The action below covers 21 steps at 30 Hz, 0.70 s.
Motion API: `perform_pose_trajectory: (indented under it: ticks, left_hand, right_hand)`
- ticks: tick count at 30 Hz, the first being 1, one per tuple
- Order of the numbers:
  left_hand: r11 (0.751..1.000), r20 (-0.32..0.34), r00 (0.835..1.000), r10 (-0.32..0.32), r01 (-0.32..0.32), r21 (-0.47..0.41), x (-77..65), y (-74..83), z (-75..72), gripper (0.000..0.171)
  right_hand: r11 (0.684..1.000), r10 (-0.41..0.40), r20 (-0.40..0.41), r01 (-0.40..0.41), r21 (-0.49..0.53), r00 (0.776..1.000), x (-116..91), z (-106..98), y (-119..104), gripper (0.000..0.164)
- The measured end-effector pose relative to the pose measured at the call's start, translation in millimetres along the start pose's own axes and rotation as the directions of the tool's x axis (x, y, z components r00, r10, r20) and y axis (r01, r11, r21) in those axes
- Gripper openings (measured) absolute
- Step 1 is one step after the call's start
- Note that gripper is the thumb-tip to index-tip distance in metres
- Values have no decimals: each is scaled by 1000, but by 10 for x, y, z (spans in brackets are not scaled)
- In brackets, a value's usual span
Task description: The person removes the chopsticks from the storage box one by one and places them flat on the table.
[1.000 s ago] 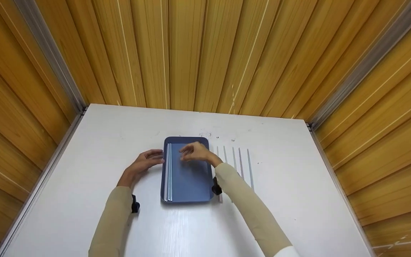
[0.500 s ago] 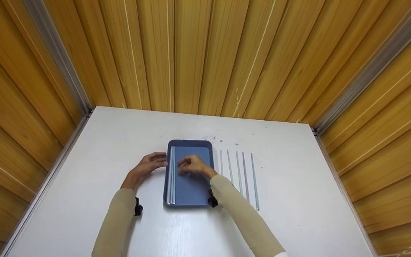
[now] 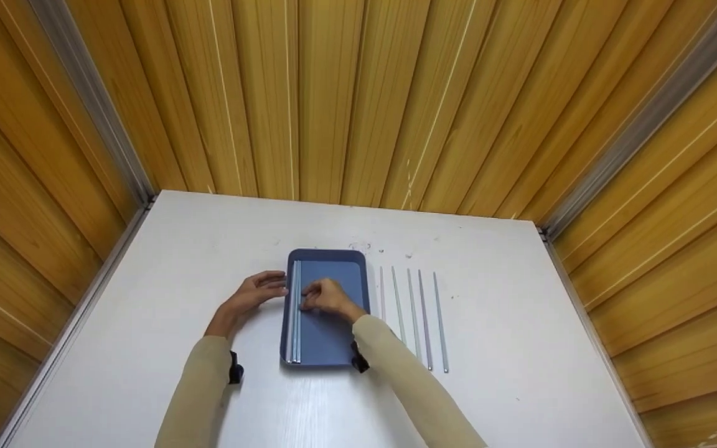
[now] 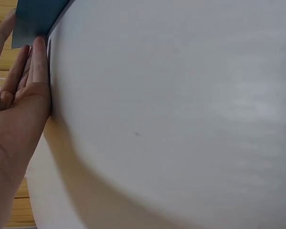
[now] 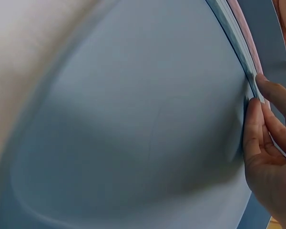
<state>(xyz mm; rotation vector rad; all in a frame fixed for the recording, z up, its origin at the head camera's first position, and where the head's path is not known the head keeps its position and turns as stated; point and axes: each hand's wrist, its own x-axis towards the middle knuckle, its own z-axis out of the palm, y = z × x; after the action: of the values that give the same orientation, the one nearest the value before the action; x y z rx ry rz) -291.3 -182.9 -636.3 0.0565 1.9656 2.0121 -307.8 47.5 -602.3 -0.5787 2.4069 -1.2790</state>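
Observation:
A blue rectangular tray stands on the white table. Several thin chopstick-like sticks lie lengthwise along its left side; pink, pale and teal ones show in the right wrist view. Over the tray, my right hand has its thumb and fingertips touching the sticks, thumb and fingers slightly apart. What its farther fingers do is partly hidden. My left hand is at the tray's outer left wall, fingers fairly straight; its fingertips meet the blue wall in the left wrist view.
Right of the tray, several more thin sticks lie apart in a row, roughly parallel; my right forearm partly covers some. Wood-patterned walls rise behind the table and on both sides.
My right hand has come left and nearer to me, from above the tray's middle to the sticks. My left hand stays at the tray's left wall. The camera view shifts slightly.

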Motion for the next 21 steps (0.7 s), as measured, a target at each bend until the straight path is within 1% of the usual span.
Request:
perform_pose_trajectory:
  ticks: [7,13,16,21]
  left_hand:
    - [1000,-8,1000,-3,3,4,-15,-30,-2,64]
    - [1000,-1,1000,-3,3,1,-5,-29,-4,64]
    - [1000,-15,1000,-23,23,-6,0,-19,4,64]
    - [999,-21,999,-35,35,-1,-5,-1,12,66]
  right_hand:
    - [999,2,-17,-3,-52,1000,-4,54,-8,28]
    - [998,47,-47,-49,-48,998,-8,64,-61,28]
    - [996,55,-65,-59,-72,996,-8,79,-82,26]
    - [992,80,-87,-88,-87,993,-8,93,-107,25]
